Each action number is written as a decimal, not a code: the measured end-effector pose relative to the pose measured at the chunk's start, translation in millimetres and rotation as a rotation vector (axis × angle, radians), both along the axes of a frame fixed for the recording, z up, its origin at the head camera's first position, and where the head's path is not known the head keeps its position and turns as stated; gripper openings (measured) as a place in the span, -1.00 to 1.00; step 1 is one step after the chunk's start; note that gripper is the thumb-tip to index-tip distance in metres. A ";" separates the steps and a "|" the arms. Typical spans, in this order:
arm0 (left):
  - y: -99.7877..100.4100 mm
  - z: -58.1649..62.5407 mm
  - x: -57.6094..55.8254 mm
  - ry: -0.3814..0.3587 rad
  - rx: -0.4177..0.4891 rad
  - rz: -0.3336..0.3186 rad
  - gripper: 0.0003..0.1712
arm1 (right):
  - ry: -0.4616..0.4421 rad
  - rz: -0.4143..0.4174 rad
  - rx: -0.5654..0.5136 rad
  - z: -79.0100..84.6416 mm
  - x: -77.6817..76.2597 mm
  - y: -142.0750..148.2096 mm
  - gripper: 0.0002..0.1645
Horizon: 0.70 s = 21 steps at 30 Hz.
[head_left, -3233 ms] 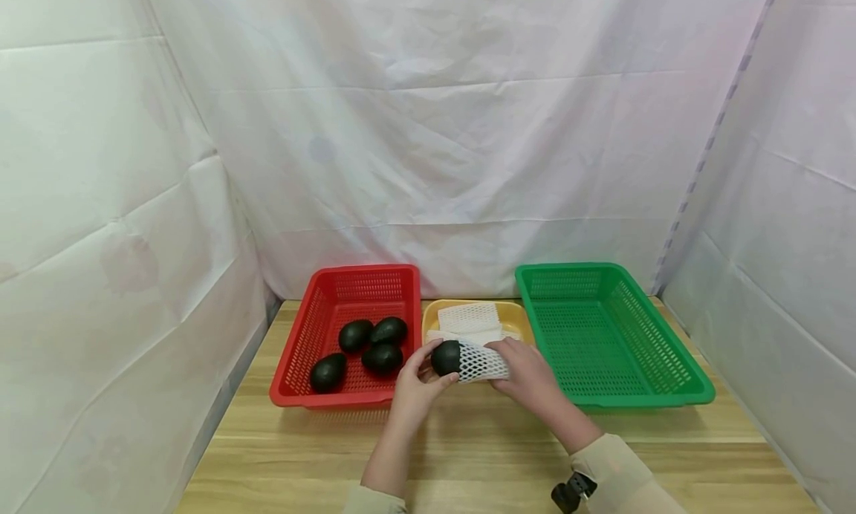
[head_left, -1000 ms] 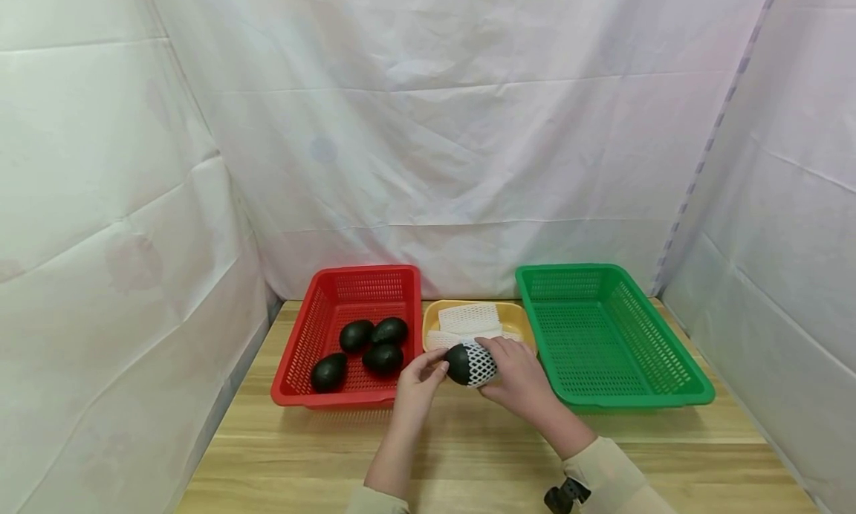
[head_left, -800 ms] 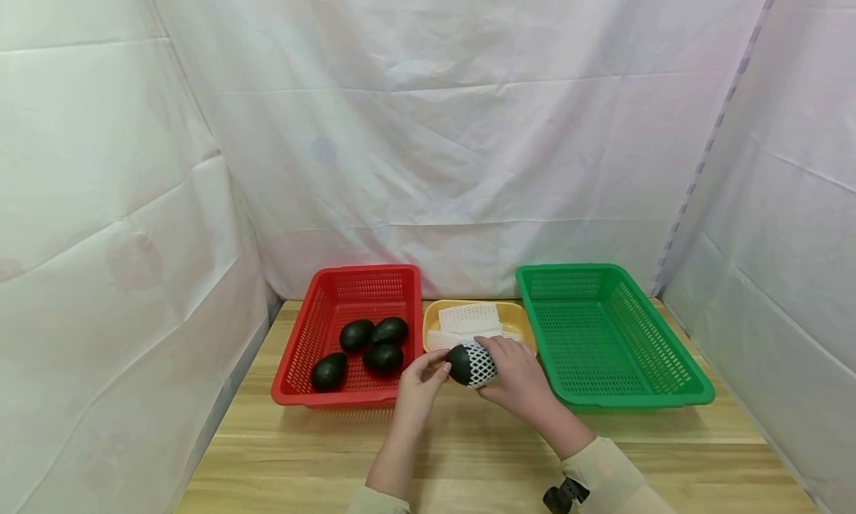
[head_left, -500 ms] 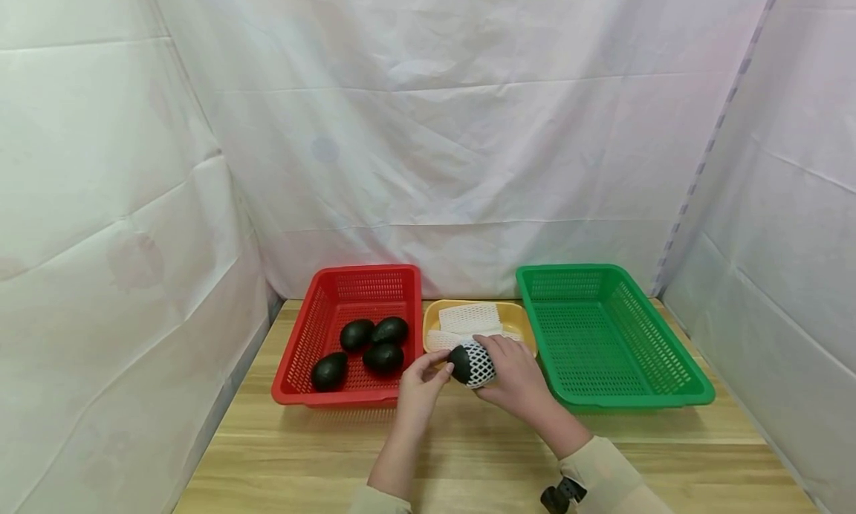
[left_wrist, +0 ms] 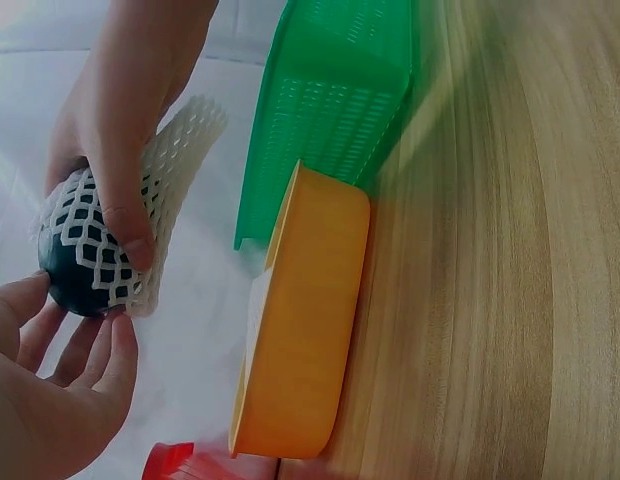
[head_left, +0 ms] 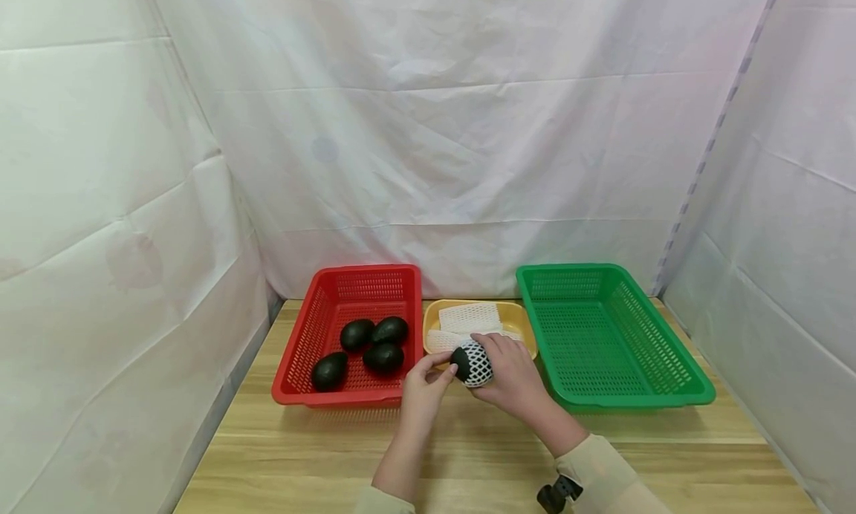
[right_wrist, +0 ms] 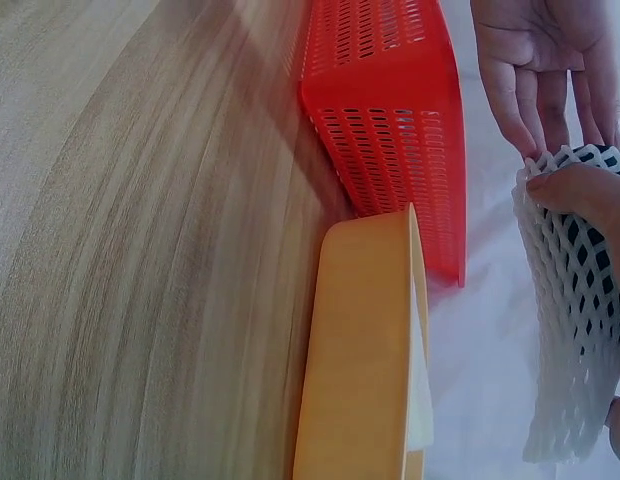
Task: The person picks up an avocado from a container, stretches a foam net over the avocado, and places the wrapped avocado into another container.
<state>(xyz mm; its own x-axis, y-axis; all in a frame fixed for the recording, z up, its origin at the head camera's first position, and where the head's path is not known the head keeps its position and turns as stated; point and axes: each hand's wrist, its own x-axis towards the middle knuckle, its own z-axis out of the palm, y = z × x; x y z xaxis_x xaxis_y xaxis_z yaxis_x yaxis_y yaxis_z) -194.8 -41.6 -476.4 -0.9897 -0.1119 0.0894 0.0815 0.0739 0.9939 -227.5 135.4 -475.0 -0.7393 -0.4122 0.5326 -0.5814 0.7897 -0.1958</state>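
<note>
Avocado (head_left: 459,365), part-sleeved in net (left_wrist: 180,165)
Right hand (head_left: 511,374) gripped both; left hand (head_left: 421,389) pinched the avocado's bare end.

1. No lettering, label, brand, number or sign could be read in the head view;
2. none could be read in the left wrist view;
3. none could be read in the right wrist view.

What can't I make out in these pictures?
Head view: the held fruit's right end, behind its net and the right hand.
Head view: how many loose nets there are; they overlap.
Left wrist view: most of the red basket, cut off by the bottom edge.
Right wrist view: much of the right hand, beyond the right edge.
</note>
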 end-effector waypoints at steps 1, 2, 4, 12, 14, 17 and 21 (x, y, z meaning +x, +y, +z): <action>0.2 0.0 0.3 0.001 -0.001 0.000 -0.72 | -0.001 0.001 -0.002 0.1 0.1 -0.3 0.03; 0.4 -0.4 0.3 0.006 -0.006 0.001 -0.72 | -0.004 0.003 -0.006 0.4 0.2 -0.7 0.02; 0.6 -0.5 0.6 0.006 -0.009 0.002 -0.72 | -0.006 0.006 -0.008 0.6 0.5 -1.5 0.01; 2.3 -3.5 1.4 0.008 0.000 -0.001 -0.71 | 0.004 0.011 0.015 -1.0 1.6 -3.2 -0.02; 3.1 -3.5 1.4 0.006 0.006 0.001 -0.71 | 0.009 0.013 0.019 -1.6 1.6 -3.7 -0.02; 4.3 0.4 2.6 -0.007 0.010 0.007 -0.72 | 0.014 0.017 0.023 -2.1 1.5 -4.7 -0.03; 6.6 12.8 8.4 -0.021 0.008 0.017 -0.74 | 0.018 0.019 0.027 -1.6 2.1 -5.7 -0.04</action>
